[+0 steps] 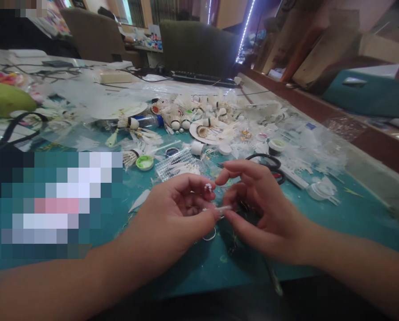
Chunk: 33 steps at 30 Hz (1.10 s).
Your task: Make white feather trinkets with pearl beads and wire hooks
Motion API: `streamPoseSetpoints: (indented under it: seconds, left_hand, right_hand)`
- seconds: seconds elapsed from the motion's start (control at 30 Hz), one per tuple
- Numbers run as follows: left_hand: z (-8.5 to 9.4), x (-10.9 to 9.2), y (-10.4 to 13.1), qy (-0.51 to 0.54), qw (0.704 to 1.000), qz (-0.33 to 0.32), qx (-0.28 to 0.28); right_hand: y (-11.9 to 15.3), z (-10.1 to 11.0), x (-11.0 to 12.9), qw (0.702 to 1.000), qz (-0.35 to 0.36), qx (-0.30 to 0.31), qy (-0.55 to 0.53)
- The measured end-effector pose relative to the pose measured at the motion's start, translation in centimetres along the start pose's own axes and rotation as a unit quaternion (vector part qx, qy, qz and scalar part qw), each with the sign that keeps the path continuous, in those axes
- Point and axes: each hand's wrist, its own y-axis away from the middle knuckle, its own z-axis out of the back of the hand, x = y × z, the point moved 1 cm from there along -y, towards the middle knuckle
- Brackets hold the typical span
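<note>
Head view: on my side of the black-handled scissors (278, 160), my left hand (177, 209) pinches a short pale stick (224, 208), its other end at my curled right hand (269, 209), whose grip on it I cannot tell.

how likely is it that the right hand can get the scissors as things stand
Probably yes: the black-handled scissors lie just beyond the right hand, with nothing seen on top of them. Its thumb is at a thin pale piece, though.
</note>
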Motion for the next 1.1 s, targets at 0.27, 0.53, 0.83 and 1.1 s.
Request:
streamPoseSetpoints:
  seconds: [0.27, 0.53, 0.83, 1.1]
  left_hand:
    - [0.38, -0.16, -0.14, 0.074, 0.995, 0.063, -0.003]
    - [0.13, -0.25, -0.06, 0.066, 0.996, 0.065, 0.018]
    - [0.14, -0.08, -0.08, 0.058, 0.996, 0.065, 0.029]
    - [0.34, 0.1, -0.12, 0.04, 0.995, 0.064, 0.069]
  right_hand:
    - [-0.02, 0.44, -0.29, 0.998, -0.019, 0.028, -0.049]
    - [-0.39, 0.81, -0.16, 0.992, -0.06, 0.06, -0.098]
    - [-0.66, 0.5, 0.09, 0.987, -0.1, 0.045, -0.12]
    - [-0.48, 1.02, -0.26, 0.993, -0.088, 0.043, -0.06]
